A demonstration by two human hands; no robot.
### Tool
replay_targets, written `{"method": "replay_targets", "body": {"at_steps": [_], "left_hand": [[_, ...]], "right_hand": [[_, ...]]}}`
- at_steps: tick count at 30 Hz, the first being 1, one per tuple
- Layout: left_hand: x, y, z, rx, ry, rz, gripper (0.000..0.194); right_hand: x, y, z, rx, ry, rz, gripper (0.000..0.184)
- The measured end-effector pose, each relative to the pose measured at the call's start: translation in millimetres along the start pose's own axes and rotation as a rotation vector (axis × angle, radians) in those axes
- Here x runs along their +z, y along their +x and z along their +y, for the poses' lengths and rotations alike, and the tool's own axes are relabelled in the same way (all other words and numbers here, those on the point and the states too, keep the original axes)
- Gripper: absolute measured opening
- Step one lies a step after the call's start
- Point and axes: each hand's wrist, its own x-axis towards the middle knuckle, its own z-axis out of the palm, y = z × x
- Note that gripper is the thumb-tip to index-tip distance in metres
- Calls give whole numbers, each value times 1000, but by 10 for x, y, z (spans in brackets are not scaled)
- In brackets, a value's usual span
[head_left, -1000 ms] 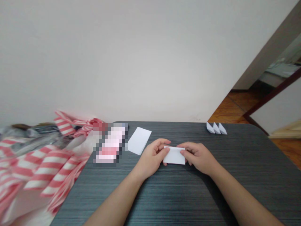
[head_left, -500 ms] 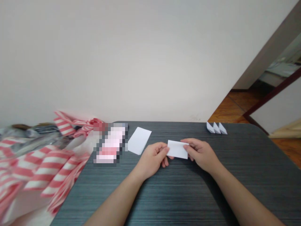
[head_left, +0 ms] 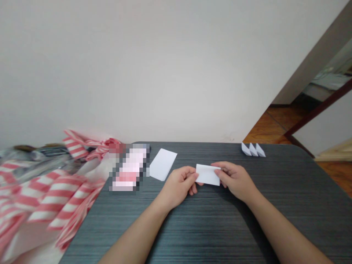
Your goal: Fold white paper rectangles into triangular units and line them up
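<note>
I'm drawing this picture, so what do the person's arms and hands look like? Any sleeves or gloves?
The left hand and right hand wear no gloves, and no rings that show, though parts are hidden. The left forearm and right forearm narrow toward the wrists, with no sleeve, watch or bracelet in view.

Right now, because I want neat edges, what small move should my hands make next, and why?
Probably let the left hand steady the small white rectangular paper while the right hand slides its thumb inward along the top edge: the hands hold opposite ends, that thumb sits near the upper right corner, and the middle of the edge lies uncovered.
</note>
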Motion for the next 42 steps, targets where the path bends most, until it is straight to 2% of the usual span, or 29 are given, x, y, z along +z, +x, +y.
{"method": "replay_targets", "body": {"at_steps": [7,16,26,32,42], "left_hand": [[-9,-9,-18,19,66,-4,27],[14,-37,8,18,159,-7,28],[26,-63,31,73,378,-34,28],[18,-70,27,134,515,-56,29],[20,-82,60,172,555,-91,27]], "right_hand": [[0,1,-16,6,8,-4,28],[-6,-1,-58,16,-22,-96,27],[39,-3,-232,-107,-50,-201,17],[90,6,-274,-146,-128,-181,15],[115,12,-265,-153,-83,-170,13]]}}
